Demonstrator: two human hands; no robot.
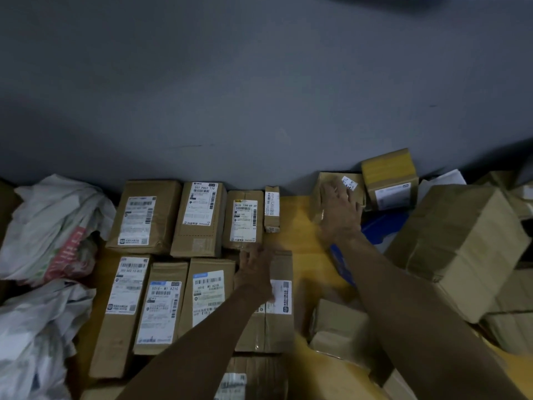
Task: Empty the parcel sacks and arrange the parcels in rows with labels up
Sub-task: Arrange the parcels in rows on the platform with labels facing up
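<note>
Two hands [255, 264] [340, 203], two sacks [52, 226] [37, 342], eight parcels in rows [144, 216] [202, 217] [245, 220] [272, 209] [124, 313] [161, 307] [209, 290] [278, 321], at least five loose boxes [327, 180] [389, 180] [458, 243] [337, 327] [510, 327].

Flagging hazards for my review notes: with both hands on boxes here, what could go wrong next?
1. The right hand lies on the small-label box beside the tilted yellow-taped box; dragging it could topple that one label down.
2. The left hand rests on a second-row box; a shove could knock the back row crooked.

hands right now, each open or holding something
Left hand: on a labelled parcel, grip cannot be told.
Right hand: open, flat on a small box.
</note>
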